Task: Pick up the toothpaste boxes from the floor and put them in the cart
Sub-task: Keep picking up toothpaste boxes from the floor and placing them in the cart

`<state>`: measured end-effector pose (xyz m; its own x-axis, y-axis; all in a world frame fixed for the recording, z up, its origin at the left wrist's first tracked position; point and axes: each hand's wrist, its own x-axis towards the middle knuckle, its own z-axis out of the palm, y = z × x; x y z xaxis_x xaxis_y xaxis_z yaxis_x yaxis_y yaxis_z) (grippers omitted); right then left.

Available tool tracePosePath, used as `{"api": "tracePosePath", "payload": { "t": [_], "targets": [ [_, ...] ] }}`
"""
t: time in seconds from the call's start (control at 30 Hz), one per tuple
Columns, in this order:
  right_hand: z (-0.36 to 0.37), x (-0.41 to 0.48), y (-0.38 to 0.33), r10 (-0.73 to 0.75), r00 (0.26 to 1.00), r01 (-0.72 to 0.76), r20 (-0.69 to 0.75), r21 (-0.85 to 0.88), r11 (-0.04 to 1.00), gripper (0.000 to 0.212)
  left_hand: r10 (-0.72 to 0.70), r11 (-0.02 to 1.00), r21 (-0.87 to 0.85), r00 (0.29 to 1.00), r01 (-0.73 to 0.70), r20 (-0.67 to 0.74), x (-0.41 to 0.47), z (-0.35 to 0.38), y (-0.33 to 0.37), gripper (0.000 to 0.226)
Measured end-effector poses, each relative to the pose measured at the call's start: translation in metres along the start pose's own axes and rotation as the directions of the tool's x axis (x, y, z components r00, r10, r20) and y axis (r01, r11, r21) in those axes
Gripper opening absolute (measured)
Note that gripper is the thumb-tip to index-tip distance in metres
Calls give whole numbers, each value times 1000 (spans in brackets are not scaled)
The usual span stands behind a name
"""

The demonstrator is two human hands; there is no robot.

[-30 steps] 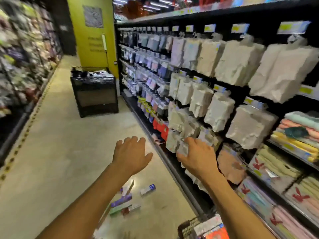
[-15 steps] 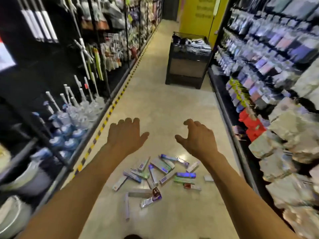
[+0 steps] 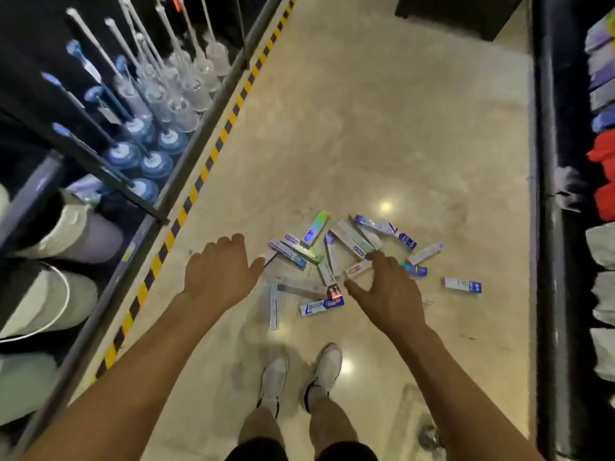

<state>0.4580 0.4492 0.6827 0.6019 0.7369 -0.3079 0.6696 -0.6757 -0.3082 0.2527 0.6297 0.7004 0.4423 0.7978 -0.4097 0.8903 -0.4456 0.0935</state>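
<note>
Both the left hand [image 3: 218, 274] and right hand [image 3: 386, 291] hang empty, loosely spread, over scattered toothpaste boxes [image 3: 349, 239].

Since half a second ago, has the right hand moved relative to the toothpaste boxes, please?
Yes. The right hand has dropped toward the toothpaste boxes: it appeared beyond the pile, and now overlaps its right side.

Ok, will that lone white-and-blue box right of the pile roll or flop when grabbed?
The lone box lies flat on a long face, so likely won't roll. Looks like stiff, light card. The glossy floor may let it slide.
</note>
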Motion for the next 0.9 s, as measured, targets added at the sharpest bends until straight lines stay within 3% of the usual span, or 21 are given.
{"api": "tracePosePath", "payload": {
  "t": [0.23, 0.43, 0.57, 0.77, 0.9],
  "targets": [
    [190, 108, 73, -14, 998, 17, 57, -53, 998, 74, -130, 992, 16, 986, 129, 104, 106, 202, 2, 67],
    [377, 180, 129, 13, 998, -9, 55, -63, 998, 83, -184, 982, -6, 964, 189, 193, 192, 418, -1, 111],
    [484, 216, 165, 66, 997, -63, 42, -74, 995, 80, -196, 979, -18, 962, 202, 189, 232, 541, -2, 109],
    [596, 267, 216, 147, 989, -145, 10, -72, 987, 74, -275, 961, 8, 951, 276, 141, 268, 666, -15, 108],
    [648, 304, 232, 163, 986, -166, -38, -76, 983, 70, -390, 919, -10, 910, 395, 140, 287, 720, -21, 124]
  ]
}}
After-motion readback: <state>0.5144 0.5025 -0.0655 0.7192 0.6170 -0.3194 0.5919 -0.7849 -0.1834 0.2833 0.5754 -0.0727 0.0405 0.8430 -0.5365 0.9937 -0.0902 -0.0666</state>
